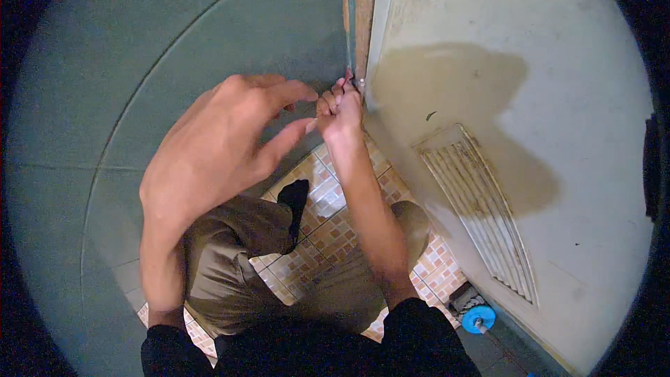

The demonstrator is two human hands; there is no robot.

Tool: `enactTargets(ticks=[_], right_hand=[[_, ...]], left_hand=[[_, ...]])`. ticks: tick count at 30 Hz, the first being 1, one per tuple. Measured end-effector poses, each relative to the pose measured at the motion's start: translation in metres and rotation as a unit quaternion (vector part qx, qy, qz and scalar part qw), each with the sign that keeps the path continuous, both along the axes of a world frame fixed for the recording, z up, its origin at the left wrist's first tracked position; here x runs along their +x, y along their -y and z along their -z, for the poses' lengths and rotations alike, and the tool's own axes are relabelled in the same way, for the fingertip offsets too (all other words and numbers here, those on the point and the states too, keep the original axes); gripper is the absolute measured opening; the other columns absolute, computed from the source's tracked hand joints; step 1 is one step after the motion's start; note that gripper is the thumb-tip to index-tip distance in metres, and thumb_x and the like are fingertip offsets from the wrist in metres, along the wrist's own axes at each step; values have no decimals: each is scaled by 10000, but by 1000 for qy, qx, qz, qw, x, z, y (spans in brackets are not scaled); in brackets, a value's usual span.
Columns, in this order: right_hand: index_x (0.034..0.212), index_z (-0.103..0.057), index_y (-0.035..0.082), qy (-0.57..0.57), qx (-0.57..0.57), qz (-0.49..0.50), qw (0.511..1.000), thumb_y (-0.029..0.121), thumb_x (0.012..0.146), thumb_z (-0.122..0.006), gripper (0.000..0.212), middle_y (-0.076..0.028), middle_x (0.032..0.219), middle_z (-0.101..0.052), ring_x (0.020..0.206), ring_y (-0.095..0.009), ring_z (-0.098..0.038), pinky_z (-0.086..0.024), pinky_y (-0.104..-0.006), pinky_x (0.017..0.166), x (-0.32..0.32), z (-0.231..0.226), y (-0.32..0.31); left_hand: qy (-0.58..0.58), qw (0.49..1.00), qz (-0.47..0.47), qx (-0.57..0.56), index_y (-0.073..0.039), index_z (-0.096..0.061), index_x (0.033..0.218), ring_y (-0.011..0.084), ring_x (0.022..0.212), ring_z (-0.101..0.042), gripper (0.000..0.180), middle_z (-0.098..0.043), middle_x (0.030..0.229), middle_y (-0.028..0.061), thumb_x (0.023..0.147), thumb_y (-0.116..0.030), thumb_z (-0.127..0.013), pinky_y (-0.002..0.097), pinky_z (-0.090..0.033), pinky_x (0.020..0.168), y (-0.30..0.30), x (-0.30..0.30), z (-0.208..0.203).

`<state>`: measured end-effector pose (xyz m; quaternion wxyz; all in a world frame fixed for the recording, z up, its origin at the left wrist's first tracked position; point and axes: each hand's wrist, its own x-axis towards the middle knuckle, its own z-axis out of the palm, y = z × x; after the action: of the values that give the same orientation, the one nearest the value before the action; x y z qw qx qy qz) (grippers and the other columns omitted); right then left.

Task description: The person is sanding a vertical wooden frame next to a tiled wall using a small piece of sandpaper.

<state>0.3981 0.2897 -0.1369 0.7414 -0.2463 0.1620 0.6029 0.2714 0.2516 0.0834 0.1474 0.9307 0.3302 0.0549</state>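
Note:
My right hand (339, 110) reaches up to the lower part of a worn wooden door frame (362, 21), with its fingers curled closed. A small red and dark piece (348, 78) shows at its fingertips, against the frame; most of it is hidden, so its kind is unclear. Just left of it, my left hand (223, 136) is raised nearer to me. Its thumb and forefinger are apart, pointing toward the right hand, with nothing visible between them. To the right of the frame stands a pale door (474, 21) with a slatted vent (478, 209) low down.
A green-grey wall (174, 14) rises on the left. Below me is a patterned tile floor (324, 188), with my bent legs in brown trousers (223, 265) and a dark-socked foot (293, 202). A blue round disc (479, 319) lies at the lower right by the door's base.

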Motion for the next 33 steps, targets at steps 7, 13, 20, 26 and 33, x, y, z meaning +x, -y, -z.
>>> enactTargets(ticks=[7, 13, 20, 26, 33], right_hand=[[883, -505, 167, 52, 78, -64, 994, 211, 1004, -410, 160, 59, 526, -358, 381, -77, -273, -213, -254, 340, 13, -28, 3], [1006, -542, 203, 43, 48, -54, 996, 292, 978, -494, 105, 72, 571, -367, 407, -60, -259, -237, -236, 348, 16, -34, 5], [979, -572, 180, 90, 161, -58, 981, 360, 950, -567, 182, 78, 526, -329, 410, -50, -239, -220, -221, 379, 20, -68, 18], [1007, -570, 137, 71, 122, -19, 990, 354, 951, -570, 224, 73, 517, -279, 404, -50, -230, -205, -222, 389, 3, -43, 4], [990, -567, 111, 41, 60, -28, 997, 305, 950, -561, 198, 61, 486, -267, 389, -61, -237, -210, -230, 375, 10, -44, 10]], left_hand=[[11, 1000, 8, 6, -56, -651, 1091, 311, 1041, -605, 281, -658, 1092, 126, 859, -213, -667, 374, -454, 919, -1, 4, 5], [-8, 1000, -8, 23, -64, -649, 1099, 315, 1044, -604, 284, -656, 1089, 135, 862, -220, -662, 379, -449, 928, 4, 7, 1], [2, 1000, -25, 18, -39, -650, 1084, 341, 1024, -613, 284, -659, 1070, 157, 849, -199, -665, 403, -462, 915, 2, 6, 7], [-21, 999, -12, -26, -19, -647, 1074, 338, 1017, -616, 285, -660, 1068, 157, 845, -188, -670, 398, -465, 911, -3, 9, 4], [11, 999, -30, 26, -50, -656, 1081, 314, 1022, -612, 276, -659, 1078, 141, 855, -208, -669, 372, -455, 916, 4, 6, 10]])
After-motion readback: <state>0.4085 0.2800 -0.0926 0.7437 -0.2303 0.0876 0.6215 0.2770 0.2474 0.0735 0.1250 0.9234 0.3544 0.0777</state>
